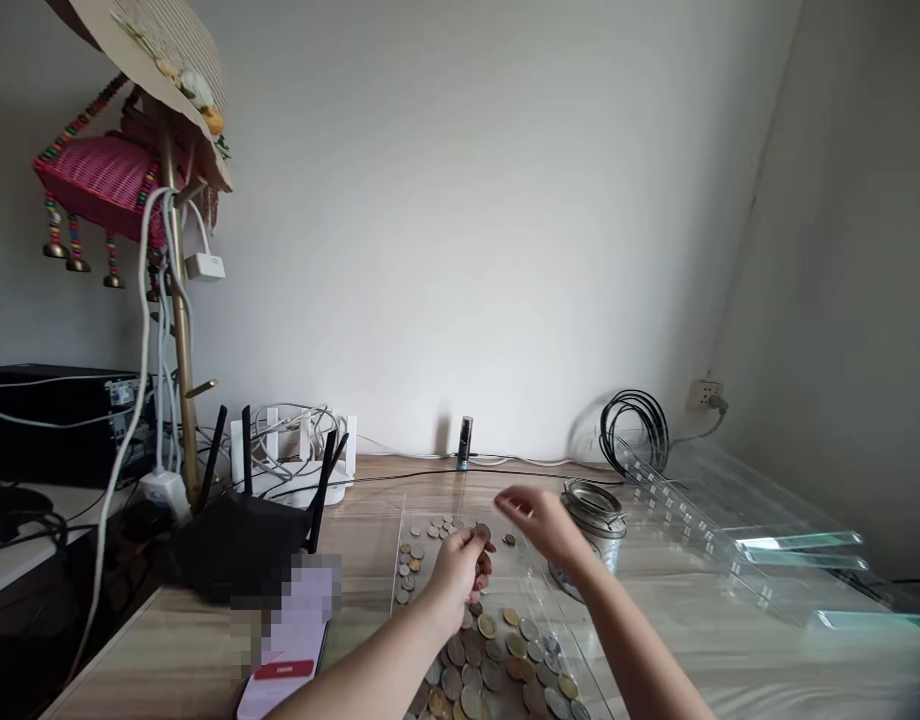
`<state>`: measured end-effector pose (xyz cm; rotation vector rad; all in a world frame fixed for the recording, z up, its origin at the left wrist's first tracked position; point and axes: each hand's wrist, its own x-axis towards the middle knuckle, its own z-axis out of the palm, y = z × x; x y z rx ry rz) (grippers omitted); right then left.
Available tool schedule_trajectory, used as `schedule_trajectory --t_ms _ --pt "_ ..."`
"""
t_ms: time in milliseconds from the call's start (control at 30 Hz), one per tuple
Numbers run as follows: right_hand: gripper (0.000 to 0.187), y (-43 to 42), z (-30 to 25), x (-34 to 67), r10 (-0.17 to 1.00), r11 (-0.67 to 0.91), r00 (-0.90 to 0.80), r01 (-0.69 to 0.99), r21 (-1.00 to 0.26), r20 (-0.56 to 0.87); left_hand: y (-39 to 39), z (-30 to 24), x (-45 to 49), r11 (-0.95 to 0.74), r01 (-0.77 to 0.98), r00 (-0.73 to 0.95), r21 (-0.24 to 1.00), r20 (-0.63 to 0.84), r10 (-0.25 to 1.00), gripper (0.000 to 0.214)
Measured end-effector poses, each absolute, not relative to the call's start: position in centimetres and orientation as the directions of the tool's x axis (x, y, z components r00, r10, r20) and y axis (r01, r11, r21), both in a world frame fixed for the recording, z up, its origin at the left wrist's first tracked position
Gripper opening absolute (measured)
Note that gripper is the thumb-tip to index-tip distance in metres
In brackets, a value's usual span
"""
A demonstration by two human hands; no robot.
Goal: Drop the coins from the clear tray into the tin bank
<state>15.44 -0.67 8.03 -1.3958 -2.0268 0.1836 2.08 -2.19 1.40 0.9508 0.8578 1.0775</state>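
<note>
My left hand (pixel 460 570) is closed over a clear plastic tray (pixel 397 545), with a coin (pixel 483 531) pinched at the thumb and forefinger. To its right, my right hand (pixel 539 515) hovers with its fingers drawn together; whether anything is between them I cannot make out. Many loose coins (pixel 471 650), silver and gold coloured, are spread in the near part of the tray. Smaller coins (pixel 411 565) lie along its left side and far end. A single coin (pixel 509 539) sits below my right fingertips. Behind my right forearm stands a metal tin (pixel 596 515), partly hidden.
Left of the tray lies a phone (pixel 291 650), near a black router (pixel 242 540) and a white router (pixel 302 480). A small dark bottle (pixel 464 443) stands by the wall. Clear acrylic pieces (pixel 730 540) and a coiled black cable (pixel 635 432) occupy the right side.
</note>
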Motion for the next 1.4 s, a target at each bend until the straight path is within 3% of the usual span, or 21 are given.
schedule_trajectory --t_ms 67,133,200,300,367,433,467,533,600,700,767,833,900,933,1033,1133,1267,1400 --pt "0.027 -0.5 5.9 13.9 0.86 0.51 -0.391 0.644 -0.57 0.328 -2.0 1.5 2.1 0.207 -0.369 0.239 0.906 -0.122 0.963 0.022" --pt "0.026 -0.3 4.4 13.3 0.855 0.511 -0.417 0.582 -0.632 0.308 -2.0 1.5 2.1 0.254 -0.386 0.258 0.887 -0.161 0.953 0.015" --pt "0.025 -0.4 3.8 13.7 0.869 0.494 -0.346 0.581 -0.648 0.352 -2.2 1.6 2.3 0.306 -0.387 0.284 0.87 -0.203 0.937 0.009" --pt "0.026 -0.9 4.8 16.0 0.818 0.469 -0.078 0.664 -0.582 0.57 -2.5 1.7 2.4 0.425 -0.385 0.302 0.819 -0.323 0.897 0.011" --pt "0.03 -1.3 6.1 18.5 0.671 0.363 0.165 0.776 -0.515 0.723 -2.6 1.7 2.4 0.512 -0.373 0.295 0.774 -0.424 0.856 0.016" --pt "0.03 -1.3 7.4 21.2 0.544 0.149 0.336 0.863 -0.482 0.769 -2.6 1.7 2.4 0.572 -0.362 0.304 0.736 -0.487 0.819 0.017" --pt "0.028 -1.2 8.0 22.6 0.548 0.034 0.381 0.88 -0.475 0.745 -2.6 1.6 2.3 0.596 -0.355 0.324 0.72 -0.503 0.801 0.017" --pt "0.023 -0.5 8.8 24.8 0.668 -0.11 0.397 0.889 -0.445 0.629 -2.5 1.5 2.2 0.622 -0.328 0.365 0.711 -0.512 0.778 0.015" --pt "0.019 0.3 9.3 26.1 0.798 -0.135 0.346 0.901 -0.412 0.494 -2.5 1.4 2.2 0.599 -0.282 0.389 0.75 -0.481 0.786 0.011" --pt "0.018 0.8 9.7 26.2 0.861 -0.136 0.291 0.922 -0.362 0.418 -2.5 1.3 2.2 0.496 -0.242 0.389 0.834 -0.385 0.837 0.005" --pt "0.019 0.5 9.5 25.3 0.814 -0.16 0.306 0.935 -0.317 0.494 -2.5 1.3 2.3 0.449 -0.264 0.384 0.854 -0.334 0.861 0.007" --pt "0.025 -0.1 8.9 23.7 0.685 -0.094 0.274 0.952 -0.291 0.675 -2.4 1.3 2.3 0.421 -0.305 0.372 0.854 -0.3 0.878 0.012" --pt "0.03 -0.7 7.9 21.4 0.582 0.101 0.184 0.95 -0.295 0.792 -2.3 1.4 2.2 0.396 -0.343 0.358 0.851 -0.272 0.893 0.018" --pt "0.031 -0.9 7.2 20.0 0.603 0.225 0.121 0.923 -0.314 0.789 -2.2 1.4 2.2 0.383 -0.359 0.343 0.851 -0.261 0.902 0.02" --pt "0.03 -1.2 5.1 16.0 0.808 0.495 -0.176 0.722 -0.485 0.562 -1.9 1.3 2.3 0.348 -0.419 0.269 0.838 -0.252 0.93 0.021" --pt "0.031 -0.9 3.5 13.4 0.84 0.531 -0.43 0.531 -0.66 0.33 -1.6 1.1 2.4 0.358 -0.491 0.211 0.794 -0.291 0.933 0.02" --pt "0.028 -0.4 2.9 13.2 0.853 0.463 -0.467 0.468 -0.753 0.234 -1.7 1.4 2.5 0.418 -0.48 0.216 0.772 -0.357 0.909 0.024" --pt "0.024 -0.2 2.8 13.9 0.881 0.45 -0.386 0.499 -0.74 0.275 -2.3 1.9 2.5 0.434 -0.45 0.265 0.78 -0.348 0.899 0.014"
